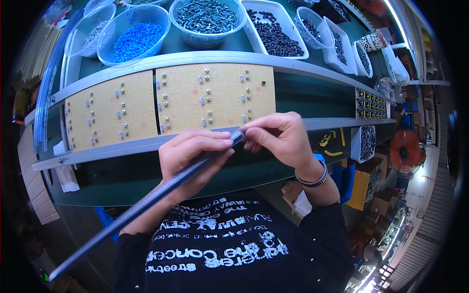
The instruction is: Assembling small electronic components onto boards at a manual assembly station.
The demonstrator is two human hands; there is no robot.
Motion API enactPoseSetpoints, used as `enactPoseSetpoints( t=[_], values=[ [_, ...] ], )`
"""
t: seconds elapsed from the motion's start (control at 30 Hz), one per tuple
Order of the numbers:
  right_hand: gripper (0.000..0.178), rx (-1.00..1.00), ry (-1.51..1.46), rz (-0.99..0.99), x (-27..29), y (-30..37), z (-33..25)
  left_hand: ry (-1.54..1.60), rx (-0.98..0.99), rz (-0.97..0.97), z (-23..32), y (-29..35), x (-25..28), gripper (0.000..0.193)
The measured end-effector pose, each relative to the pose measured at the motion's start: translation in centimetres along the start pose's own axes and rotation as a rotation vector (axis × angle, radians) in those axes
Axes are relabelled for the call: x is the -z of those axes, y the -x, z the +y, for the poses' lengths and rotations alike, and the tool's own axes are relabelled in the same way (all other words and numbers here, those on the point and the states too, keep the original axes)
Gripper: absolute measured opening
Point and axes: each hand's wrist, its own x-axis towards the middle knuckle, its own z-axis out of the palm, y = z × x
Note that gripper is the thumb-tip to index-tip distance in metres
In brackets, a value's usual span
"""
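My left hand (193,158) is closed around a long, narrow, translucent component tube (146,201). The tube slants from the lower left up to the middle, and small parts show inside its upper end. At that end the thumb and forefinger of my right hand (281,139) pinch together against the tip; anything small between them is hidden. Just beyond my hands, two tan circuit boards (183,113) lie side by side between metal rails (112,147). Small grey and silvery parts stand in rows on both boards. A black part (263,82) sits near the right board's upper right corner.
Along the back stand tubs of blue parts (139,41) and dark green parts (205,17), plus a white tray of black parts (276,34). Rightward are a board with yellow-and-black parts (371,103), yellow-handled pliers (333,152), a white bin (363,144) and an orange fan (406,152).
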Motion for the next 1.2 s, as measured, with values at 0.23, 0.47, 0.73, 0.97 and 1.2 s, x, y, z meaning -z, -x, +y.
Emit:
enactPoseSetpoints(
  t=[0.23, 0.47, 0.73, 0.97, 1.2],
  values=[
    [0.014, -0.343, -0.625, -0.171, -0.1, 0.9, 1.9, -0.061, -0.009, -0.115, 0.7, 0.4, -0.8, 0.020],
    [0.006, 0.189, 0.181, 0.149, -1.5, 1.8, -0.8, 0.017, -0.138, 0.050, -1.3, 1.8, -2.1, 0.021],
    [0.010, 0.523, 0.735, 0.406, 3.6, -1.6, 5.0, 0.018, -0.133, 0.087, -1.5, 1.3, -1.6, 0.023],
    [0.008, 0.571, 0.818, 0.376, 4.0, -2.2, 5.4, 0.033, -0.115, 0.109, -1.7, 1.4, -1.4, 0.022],
    [0.009, 0.675, 0.967, 0.269, 4.0, -2.2, 4.3, 0.027, -0.122, 0.106, -1.8, 1.3, -1.3, 0.022]
  ],
)
